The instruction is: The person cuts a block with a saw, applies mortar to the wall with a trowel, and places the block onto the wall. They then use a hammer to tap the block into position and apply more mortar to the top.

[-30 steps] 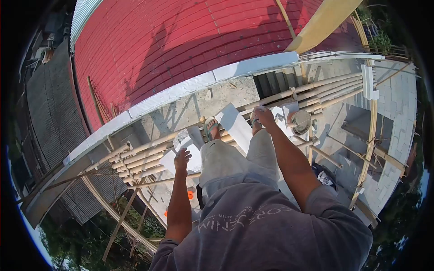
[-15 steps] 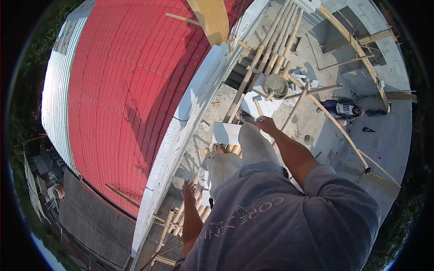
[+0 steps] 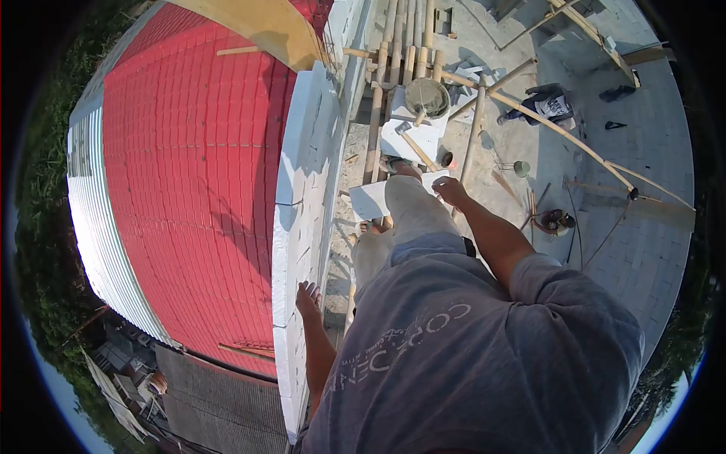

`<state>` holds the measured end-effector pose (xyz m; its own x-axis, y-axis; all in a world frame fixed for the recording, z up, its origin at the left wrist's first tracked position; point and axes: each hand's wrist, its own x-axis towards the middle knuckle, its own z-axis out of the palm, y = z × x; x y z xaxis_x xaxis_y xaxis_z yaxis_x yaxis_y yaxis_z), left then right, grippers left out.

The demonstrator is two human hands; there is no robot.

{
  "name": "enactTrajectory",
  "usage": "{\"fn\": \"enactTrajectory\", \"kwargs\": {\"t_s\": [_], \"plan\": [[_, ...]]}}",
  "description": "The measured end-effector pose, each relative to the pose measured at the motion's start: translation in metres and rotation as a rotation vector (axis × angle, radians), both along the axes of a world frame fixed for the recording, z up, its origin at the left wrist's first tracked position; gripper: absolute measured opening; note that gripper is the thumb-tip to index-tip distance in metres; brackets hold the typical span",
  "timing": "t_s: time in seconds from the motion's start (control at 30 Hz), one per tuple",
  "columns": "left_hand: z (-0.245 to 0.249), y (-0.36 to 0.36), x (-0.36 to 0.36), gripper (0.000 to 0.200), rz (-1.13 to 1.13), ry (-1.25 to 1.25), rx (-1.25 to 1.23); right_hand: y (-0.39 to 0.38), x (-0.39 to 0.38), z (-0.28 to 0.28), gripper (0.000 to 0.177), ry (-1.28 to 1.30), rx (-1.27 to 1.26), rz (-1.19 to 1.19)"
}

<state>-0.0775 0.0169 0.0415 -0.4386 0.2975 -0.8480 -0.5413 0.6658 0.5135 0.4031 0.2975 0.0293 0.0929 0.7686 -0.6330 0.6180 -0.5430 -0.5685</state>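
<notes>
My left hand (image 3: 308, 299) is open, its fingers spread beside the top of a white block wall (image 3: 302, 227). Over by my right thigh, my right hand (image 3: 449, 191) hangs with fingers loosely bent and nothing visible in it. A white block (image 3: 368, 202) lies by my feet, partly hidden by my legs. Ahead of my forward foot, a wooden-handled tool (image 3: 418, 150) that looks like a hammer rests on white blocks (image 3: 406, 136). Just beyond stands a bucket of grey mortar (image 3: 427, 97). A small dark cup (image 3: 447, 159) sits near my right hand.
Bamboo poles (image 3: 373, 136) run forward under the blocks, and another bamboo pole (image 3: 560, 135) slants across the right. A red tiled roof (image 3: 189, 166) lies beyond the wall. Down on the lower floor are a person (image 3: 552, 106), a second person (image 3: 556, 221) and a green bucket (image 3: 522, 168).
My view has turned, so the wall and bamboo stand straighter. My left hand now appears beside the wall top. The second person below has come into sight past my right arm.
</notes>
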Motion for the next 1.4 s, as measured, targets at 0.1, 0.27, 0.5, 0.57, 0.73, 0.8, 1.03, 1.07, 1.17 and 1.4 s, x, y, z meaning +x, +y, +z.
{"fn": "enactTrajectory", "kwargs": {"t_s": [0.1, 0.27, 0.5, 0.57, 0.73, 0.8, 1.03, 1.07, 1.17, 1.4], "plan": [[0.001, -0.004, 0.011, 0.059, -0.062, -0.025, -0.048, -0.005, 0.0, 0.013, 0.03, 0.057, 0.001, -0.082], [0.012, -0.017, 0.028, 0.061, -0.184, -0.07, -0.106, -0.034, 0.01, 0.022, 0.025, 0.138, -0.012, -0.2], [0.019, -0.028, 0.007, 0.059, -0.282, -0.056, -0.173, -0.117, 0.039, 0.002, 0.027, 0.06, -0.1, -0.336], [0.023, -0.026, -0.013, 0.059, -0.326, -0.022, -0.183, -0.141, 0.048, -0.012, 0.03, 0.043, -0.119, -0.362], [0.039, -0.014, -0.049, 0.06, -0.35, 0.044, -0.126, -0.185, 0.033, 0.002, 0.027, -0.086, -0.128, -0.383], [0.041, -0.005, -0.058, 0.061, -0.374, 0.055, -0.105, -0.188, 0.032, -0.007, 0.027, -0.129, -0.113, -0.334], [0.031, 0.022, -0.067, 0.053, -0.422, 0.087, -0.136, -0.191, 0.046, 0.011, 0.027, -0.137, -0.119, -0.273], [0.03, 0.024, -0.065, 0.053, -0.424, 0.087, -0.144, -0.195, 0.045, 0.016, 0.027, -0.136, -0.128, -0.275], [0.023, 0.046, -0.053, 0.055, -0.476, 0.089, -0.096, -0.192, 0.061, 0.004, 0.02, 0.113, -0.196, -0.602], [-0.016, 0.061, -0.024, 0.052, -0.491, 0.022, -0.057, -0.182, 0.066, -0.016, 0.022, 0.197, -0.091, -0.646]]}}
